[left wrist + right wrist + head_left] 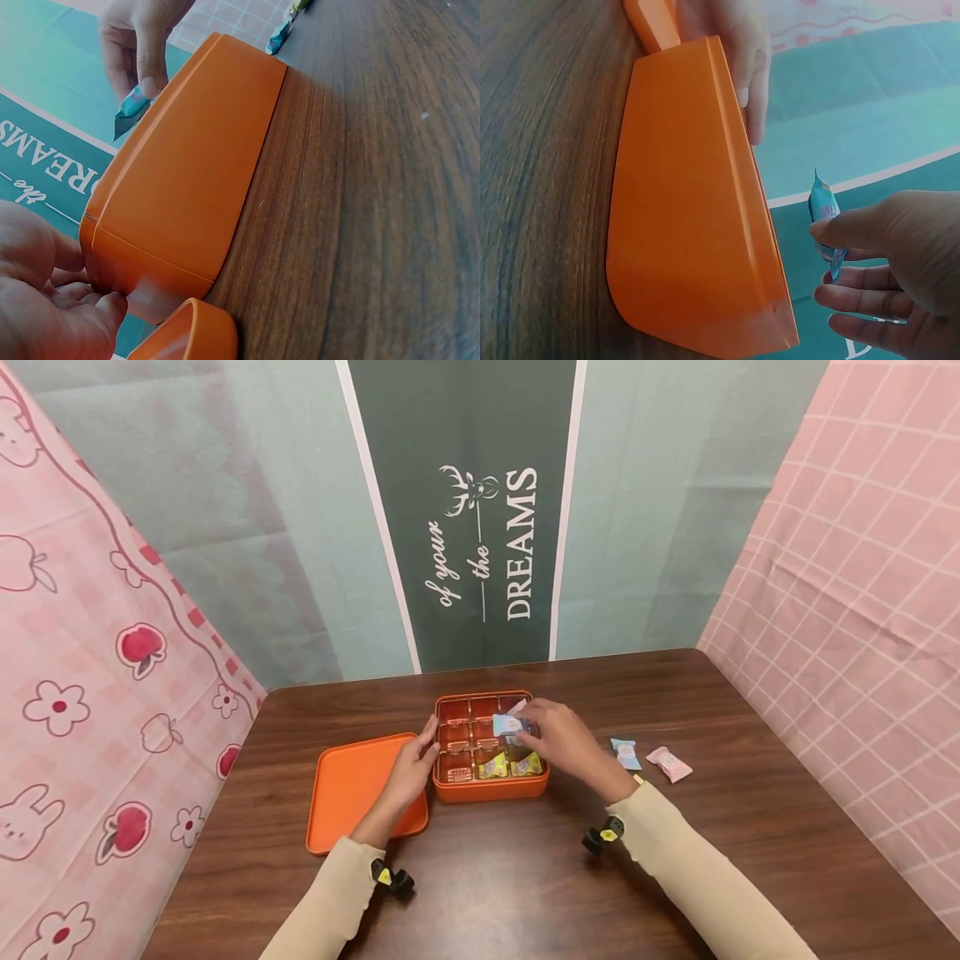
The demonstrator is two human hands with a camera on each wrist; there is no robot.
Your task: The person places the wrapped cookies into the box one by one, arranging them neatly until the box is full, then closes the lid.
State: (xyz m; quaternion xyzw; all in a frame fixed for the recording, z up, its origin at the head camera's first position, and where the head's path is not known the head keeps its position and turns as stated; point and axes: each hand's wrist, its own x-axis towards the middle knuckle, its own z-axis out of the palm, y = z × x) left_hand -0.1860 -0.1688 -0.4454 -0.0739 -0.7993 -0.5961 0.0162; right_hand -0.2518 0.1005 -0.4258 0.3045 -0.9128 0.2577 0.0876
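An orange box [491, 790] with a clear divided insert sits on the table. Over its right-hand compartments, my right hand [561, 737] pinches a blue wrapped candy [508, 725] between thumb and fingers; the right wrist view shows this candy [824, 217] held above rim height. My left hand [411, 770] rests its fingers against the box's left side, at a corner in the left wrist view. Two yellow wrapped candies [493, 766] lie in the front middle and front right compartments. A pink candy [517, 707] shows in the back right one, partly hidden by my right hand.
An orange lid [352, 785] lies left of the box, partly under my left forearm. On the table to the right are another blue candy [625, 753] and a pink candy [670, 764]. Cloth hangings stand behind and at both sides of the table.
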